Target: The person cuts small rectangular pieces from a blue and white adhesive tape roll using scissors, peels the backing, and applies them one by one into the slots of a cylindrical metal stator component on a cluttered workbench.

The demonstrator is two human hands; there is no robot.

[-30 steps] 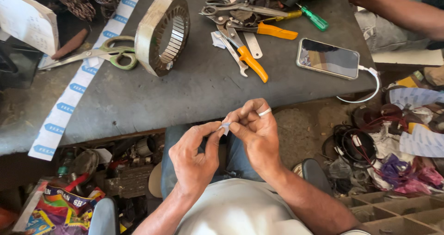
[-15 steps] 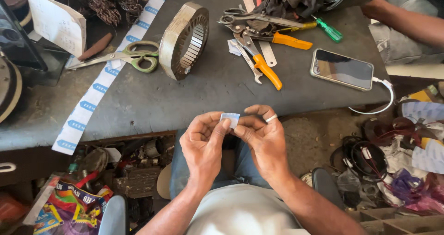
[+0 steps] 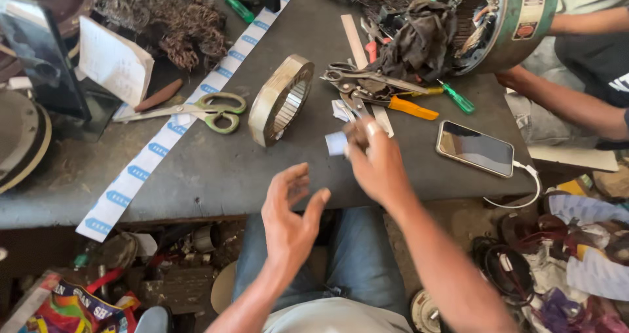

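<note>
White-blue paper slip [image 3: 336,143], just one, sits pinched in the fingertips of the right hand [image 3: 375,166], held up over the near middle of the grey bench [image 3: 216,176]. It's a bit blurred so I can't tell if it's folded. The left hand [image 3: 290,215] is let go, fingers spread and curled loosely, holding nothing, hovering lower over the bench edge and the jeans.

Counting outward: one ring-shaped stator core [image 3: 280,99] standing on its edge just beyond the slip, one pair of green-handled scissors [image 3: 196,109] to its left, one long white strip with blue marks [image 3: 190,107] running diagonally across the bench, and one phone [image 3: 475,148] lying screen-up on the right with a white cable plugged in. Behind the right hand there's a pile of pliers and cutters [image 3: 373,87] with one orange handle, plus two green-handled screwdrivers, one [image 3: 457,97] by the pile and one [image 3: 230,2] at the far edge. One green motor housing [image 3: 504,18] at the top right, with another person's arm [image 3: 563,103] next to it.

Versus half a second ago: both hands were together pinching the slip near the lap; now the left has come off and the right has carried it up over the bench.
</note>
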